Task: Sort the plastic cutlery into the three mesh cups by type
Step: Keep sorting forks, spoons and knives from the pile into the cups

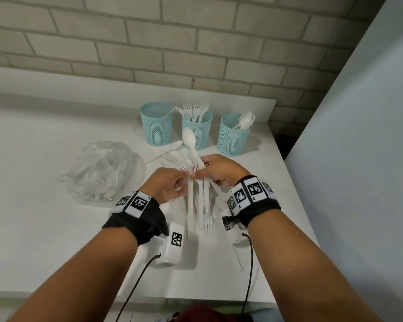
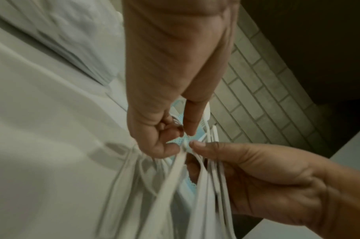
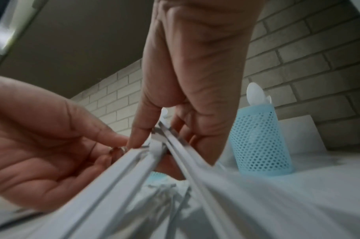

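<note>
Head view showed both forearms reaching forward over the white table (image 1: 45, 159), wrists close together, the hands meeting above a loose pile of cutlery. The right hand (image 1: 219, 169) was curled round a bundle of white cutlery (image 1: 201, 198), a spoon (image 1: 189, 137) sticking out past its fingers toward the cups and fork tines (image 1: 208, 226) pointing back toward the person. The left hand (image 1: 170, 184) had its fingers curled in, thumb and fingertips pinching at the handles of that same bundle just beside the right thumb. From the left wrist camera the left hand (image 2: 154, 129) pinched a handle while the right hand (image 2: 257, 177) gripped several below it.

Three blue mesh cups stood in a row near the brick wall: the left cup (image 1: 156, 123) showed no contents, the middle cup (image 1: 197, 129) held forks, the right cup (image 1: 233, 138) held spoons. A clear plastic bag (image 1: 98, 170) lay left of the hands.
</note>
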